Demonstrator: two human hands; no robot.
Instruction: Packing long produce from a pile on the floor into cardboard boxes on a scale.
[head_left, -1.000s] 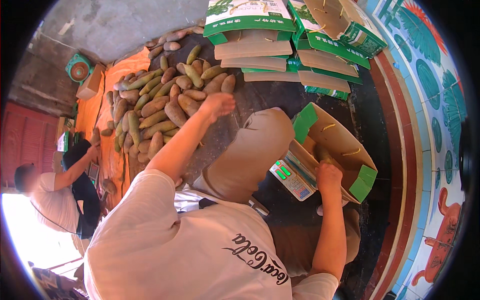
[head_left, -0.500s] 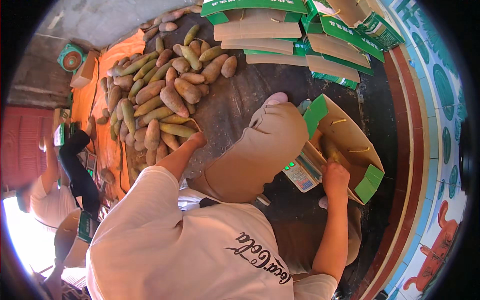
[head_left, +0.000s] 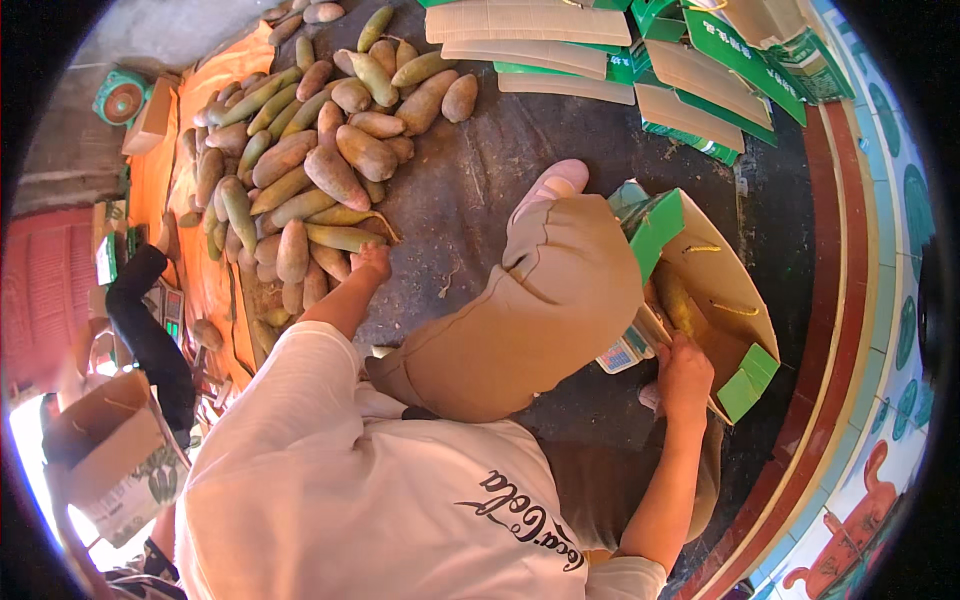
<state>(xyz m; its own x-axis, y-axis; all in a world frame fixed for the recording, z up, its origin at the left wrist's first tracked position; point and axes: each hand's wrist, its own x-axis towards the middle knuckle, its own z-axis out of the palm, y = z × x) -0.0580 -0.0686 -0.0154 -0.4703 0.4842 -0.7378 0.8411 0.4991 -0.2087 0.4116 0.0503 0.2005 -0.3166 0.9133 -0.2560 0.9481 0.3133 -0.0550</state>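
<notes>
My left hand (head_left: 372, 262) reaches to the near right side of a heap of long, soil-coated green and brown radishes (head_left: 285, 155). Its fingers curl in at the end of a green radish (head_left: 345, 238) lying low in the heap; the fingertips are partly hidden. On the right, my right hand (head_left: 685, 372) is closed over the near edge of an open cardboard carton (head_left: 740, 275) with green flaps. One radish (head_left: 674, 302) lies inside that carton, just beyond the fingers. A small scale (head_left: 622, 352) with a keypad shows partly between my leg and the carton.
Flattened green and brown cartons (head_left: 540, 50) are stacked at the far side. An orange sheet (head_left: 165, 200) lies beneath the heap's left edge. My bent knee (head_left: 560, 270) stands between heap and carton. At the left, another person's dark sleeve (head_left: 150, 320) and a carton (head_left: 120, 460) show.
My left hand has moved left to the end of the green radish. More of the radish in the carton shows beyond my right hand. The whole view has shifted slightly.
</notes>
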